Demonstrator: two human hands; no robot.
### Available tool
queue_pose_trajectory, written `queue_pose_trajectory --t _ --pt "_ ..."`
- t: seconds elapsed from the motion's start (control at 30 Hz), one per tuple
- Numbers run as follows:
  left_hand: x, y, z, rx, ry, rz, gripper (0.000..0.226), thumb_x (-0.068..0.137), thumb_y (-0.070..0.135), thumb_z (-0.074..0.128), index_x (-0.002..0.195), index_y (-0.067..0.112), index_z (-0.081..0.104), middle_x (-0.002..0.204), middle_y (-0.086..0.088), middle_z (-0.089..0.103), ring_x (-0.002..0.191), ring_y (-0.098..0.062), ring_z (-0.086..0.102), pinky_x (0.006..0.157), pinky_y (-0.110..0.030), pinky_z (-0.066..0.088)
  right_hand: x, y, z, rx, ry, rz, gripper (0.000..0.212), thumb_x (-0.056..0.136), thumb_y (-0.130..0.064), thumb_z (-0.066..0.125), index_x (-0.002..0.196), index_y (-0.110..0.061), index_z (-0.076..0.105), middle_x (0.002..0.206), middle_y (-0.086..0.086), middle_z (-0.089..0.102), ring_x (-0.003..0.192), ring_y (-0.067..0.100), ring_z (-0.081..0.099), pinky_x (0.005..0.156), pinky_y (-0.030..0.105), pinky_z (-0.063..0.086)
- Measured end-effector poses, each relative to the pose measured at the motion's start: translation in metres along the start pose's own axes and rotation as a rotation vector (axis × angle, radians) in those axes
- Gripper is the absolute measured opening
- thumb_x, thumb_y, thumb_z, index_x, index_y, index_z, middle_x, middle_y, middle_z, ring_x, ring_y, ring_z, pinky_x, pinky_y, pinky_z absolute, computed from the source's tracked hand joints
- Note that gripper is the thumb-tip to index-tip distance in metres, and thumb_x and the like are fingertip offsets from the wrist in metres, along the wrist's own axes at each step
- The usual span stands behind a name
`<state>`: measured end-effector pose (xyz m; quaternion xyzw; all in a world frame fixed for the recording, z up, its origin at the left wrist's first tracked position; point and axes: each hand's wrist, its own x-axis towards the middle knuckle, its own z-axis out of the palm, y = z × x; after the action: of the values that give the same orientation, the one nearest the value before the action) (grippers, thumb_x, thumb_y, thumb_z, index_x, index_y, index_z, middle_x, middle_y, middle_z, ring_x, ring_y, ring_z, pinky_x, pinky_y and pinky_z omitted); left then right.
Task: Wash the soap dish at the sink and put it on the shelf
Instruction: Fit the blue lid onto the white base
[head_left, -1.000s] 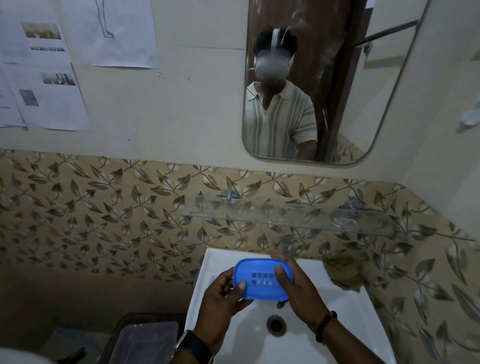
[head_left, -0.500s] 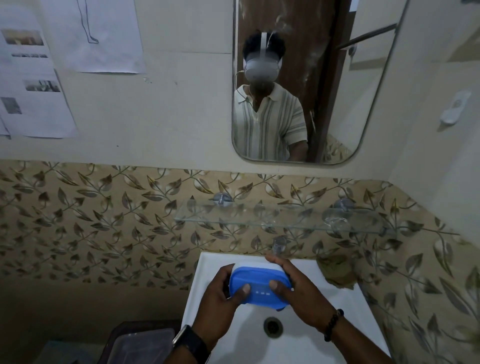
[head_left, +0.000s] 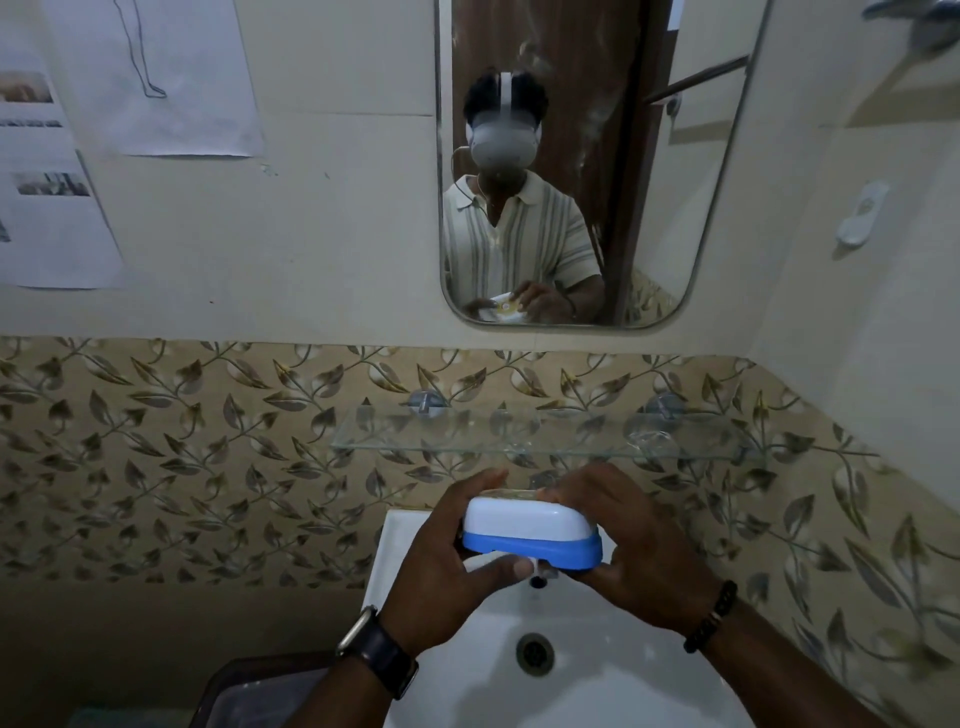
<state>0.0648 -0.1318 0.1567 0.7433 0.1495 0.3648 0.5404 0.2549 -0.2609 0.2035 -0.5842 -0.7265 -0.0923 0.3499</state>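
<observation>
Mirror (head_left: 587, 156) on cream wall, rounded lower corners; reflects a striped shirt and a brown door. Left of it, 3 paper sheets (head_left: 166, 78) taped to wall, 1 with a line drawing, the others printed with small photos. Leaf-pattern tiles (head_left: 182, 447) band the lower wall. White hook (head_left: 862, 213) on right wall. Dark bin (head_left: 249, 696) bottom left, partly cut off.

dim, even light | soft shadows | edges bowed (wide lens) | slight blur at right
</observation>
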Motion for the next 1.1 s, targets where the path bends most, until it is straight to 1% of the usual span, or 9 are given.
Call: queue_pose_trajectory --t 0.17,0.27,0.4,0.5,0.57,0.63,0.87,0.97,1.1 --pt "0.007 0.007 0.005 0.014 0.076 0.109 0.056 0.072 0.030 0.085 0.122 0.032 0.061 0.122 0.004 0.064 0.112 -0.024 0.063 0.085 -0.024 0.055 0.002 -0.001 -0.017 0.135 -0.047 0.032 0.054 0.083 -0.044 0.079 0.127 -0.027 0.053 0.122 -0.008 0.054 0.110 0.018 0.056 0.083 0.038 0.052" --pt "0.013 0.012 0.006 -0.010 0.098 0.138 0.050 0.075 0.022 0.081 0.121 0.030 0.062 0.121 0.001 0.064 0.111 -0.025 0.064 0.085 -0.034 0.059 0.001 -0.002 -0.027 0.258 -0.107 0.082 0.070 0.080 -0.058 0.075 0.138 -0.030 0.046 0.134 -0.009 0.049 0.121 0.019 0.054 0.093 0.031 0.051" --pt "0.016 0.015 0.008 0.003 0.096 0.166 0.053 0.078 0.018 0.080 0.127 0.024 0.060 0.123 -0.002 0.064 0.114 -0.023 0.063 0.088 -0.029 0.057 -0.002 -0.002 -0.031 0.345 -0.075 0.182 0.059 0.087 -0.059 0.064 0.136 -0.030 0.050 0.130 -0.007 0.055 0.116 0.019 0.058 0.089 0.033 0.055" --pt "0.013 0.019 0.010 -0.127 0.058 0.106 0.069 0.075 0.025 0.084 0.137 0.027 0.054 0.132 0.000 0.063 0.121 -0.021 0.061 0.092 -0.024 0.054 -0.002 -0.002 -0.031 0.362 -0.002 0.185 0.048 0.088 -0.046 0.070 0.130 -0.028 0.055 0.127 -0.006 0.058 0.114 0.022 0.060 0.087 0.035 0.056" --pt "0.013 0.021 0.012 -0.206 0.029 0.061 0.079 0.075 0.040 0.084 0.143 0.030 0.047 0.136 0.001 0.061 0.123 -0.019 0.061 0.091 -0.025 0.054 -0.001 -0.001 -0.032 0.350 0.014 0.169 0.046 0.087 -0.042 0.073 0.128 -0.028 0.056 0.127 -0.005 0.058 0.114 0.023 0.060 0.086 0.037 0.057" --pt "0.014 0.025 0.015 -0.246 0.067 0.013 0.078 0.073 0.049 0.082 0.142 0.034 0.049 0.133 0.002 0.064 0.119 -0.020 0.063 0.087 -0.027 0.056 0.001 0.000 -0.032 0.345 0.010 0.159 0.045 0.088 -0.041 0.072 0.128 -0.028 0.056 0.128 -0.004 0.057 0.115 0.023 0.059 0.086 0.037 0.057" --pt "0.023 0.030 0.016 -0.305 0.181 0.000 0.069 0.070 0.033 0.083 0.134 0.030 0.058 0.128 -0.004 0.068 0.113 -0.028 0.066 0.088 -0.040 0.059 0.003 0.005 -0.029 0.377 0.037 0.170 0.046 0.088 -0.043 0.069 0.129 -0.026 0.056 0.132 -0.004 0.055 0.120 0.020 0.057 0.087 0.037 0.058" --pt "0.025 0.031 0.015 -0.332 0.203 0.008 0.065 0.071 0.034 0.083 0.132 0.030 0.061 0.128 -0.003 0.068 0.113 -0.027 0.067 0.084 -0.035 0.059 0.004 0.007 -0.029 0.414 0.037 0.166 0.049 0.088 -0.046 0.070 0.131 -0.027 0.055 0.133 -0.003 0.054 0.122 0.022 0.056 0.090 0.037 0.058" --pt "0.026 0.030 0.014 -0.428 0.235 -0.023 0.066 0.067 0.043 0.088 0.128 0.028 0.066 0.126 -0.007 0.070 0.113 -0.031 0.067 0.083 -0.032 0.058 0.003 0.012 -0.032 0.334 -0.020 0.077 0.069 0.078 -0.044 0.084 0.137 -0.026 0.051 0.139 -0.004 0.052 0.127 0.023 0.054 0.095 0.030 0.055"
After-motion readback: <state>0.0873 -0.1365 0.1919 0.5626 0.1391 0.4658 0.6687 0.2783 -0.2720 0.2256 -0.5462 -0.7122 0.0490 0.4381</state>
